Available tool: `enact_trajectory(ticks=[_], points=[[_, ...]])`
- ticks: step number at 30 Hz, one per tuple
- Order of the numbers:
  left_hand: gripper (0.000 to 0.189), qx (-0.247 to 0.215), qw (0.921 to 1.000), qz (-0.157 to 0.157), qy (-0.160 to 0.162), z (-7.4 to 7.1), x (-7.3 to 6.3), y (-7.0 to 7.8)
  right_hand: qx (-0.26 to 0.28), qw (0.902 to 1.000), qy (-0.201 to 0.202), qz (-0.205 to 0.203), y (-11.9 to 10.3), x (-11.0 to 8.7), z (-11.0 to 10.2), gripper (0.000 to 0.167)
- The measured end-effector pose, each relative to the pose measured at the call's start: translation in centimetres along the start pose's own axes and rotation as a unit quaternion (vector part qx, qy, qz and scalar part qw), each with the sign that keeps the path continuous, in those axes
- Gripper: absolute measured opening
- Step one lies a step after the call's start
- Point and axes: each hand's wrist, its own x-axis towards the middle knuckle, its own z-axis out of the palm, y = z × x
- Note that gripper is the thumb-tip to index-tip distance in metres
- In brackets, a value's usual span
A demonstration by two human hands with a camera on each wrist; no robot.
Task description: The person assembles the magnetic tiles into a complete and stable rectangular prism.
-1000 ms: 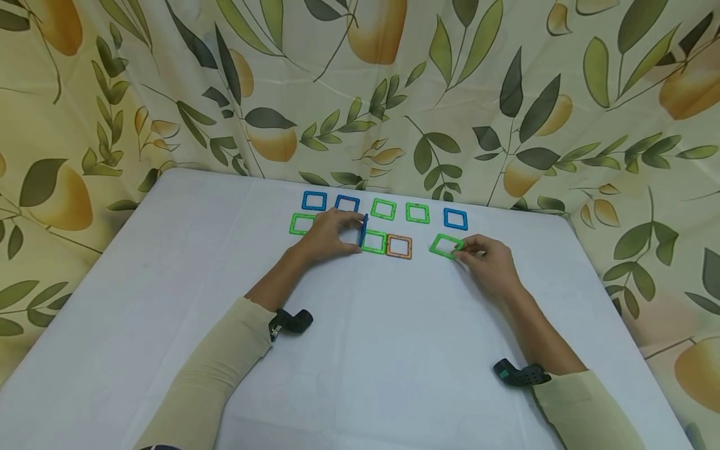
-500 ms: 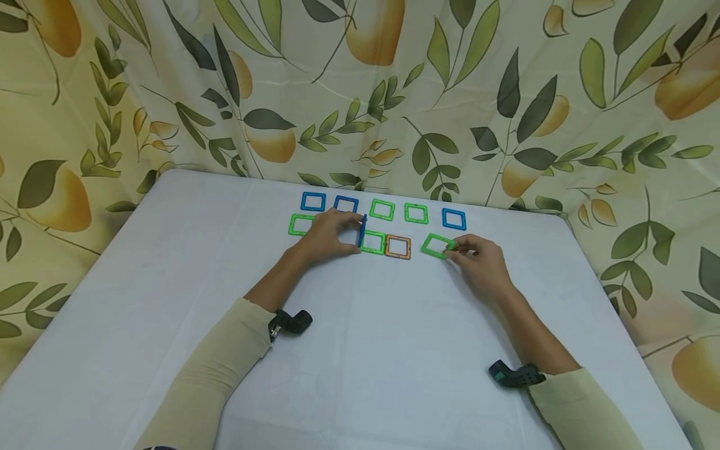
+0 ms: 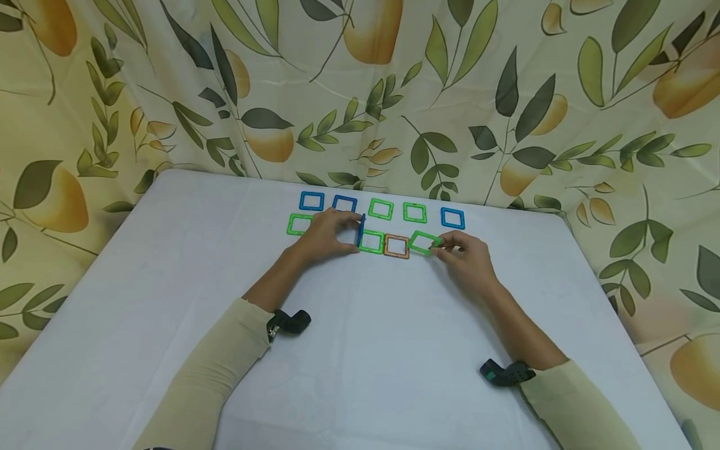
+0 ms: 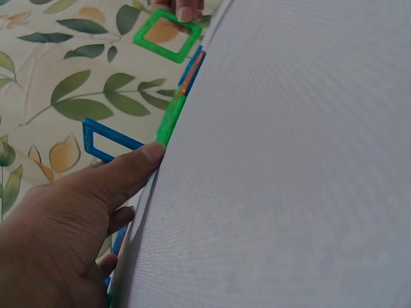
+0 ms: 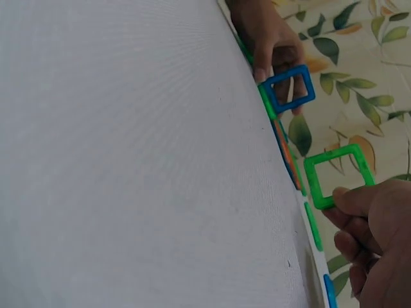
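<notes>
In the head view, my left hand (image 3: 322, 236) holds a blue square magnetic tile (image 3: 362, 232) upright, thumb near the table and fingers at its far edge. It stands at the left edge of a flat green tile (image 3: 371, 251), which lies side by side with an orange tile (image 3: 396, 257). My right hand (image 3: 471, 259) pinches another green tile (image 3: 424, 234) by its right side. That tile is tilted, and its left corner overlaps the orange tile's right edge in this view. The right wrist view shows this green tile (image 5: 313, 186) raised, with thumb and fingers at one corner.
Behind the hands lie several flat tiles: blue ones (image 3: 311, 208) at left, two green ones (image 3: 381, 200) in the middle and a blue one (image 3: 452, 225) at right. Another green tile (image 3: 298, 234) is partly behind the left hand. A leaf-print cloth (image 3: 337, 94) hangs beyond the white table (image 3: 360, 350).
My right hand has carried its green tile leftward, from a gap right of the orange tile up to that tile's edge. The left hand and upright blue tile have stayed in place.
</notes>
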Motion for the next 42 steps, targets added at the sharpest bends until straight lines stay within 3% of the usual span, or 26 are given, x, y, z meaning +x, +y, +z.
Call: enact_trajectory(ticks=[13, 42], points=[[0.072, -0.004, 0.9999, -0.013, 0.002, 0.1, -0.2, 0.0, 0.003, 0.9997, -0.004, -0.026, -1.1, 0.3, 1.1, 0.016], [0.073, -0.003, 0.9999, -0.011, -0.004, 0.1, 0.0, -0.2, 0.014, 0.9962, -0.002, -0.085, -2.7, 1.1, 3.1, 0.012]])
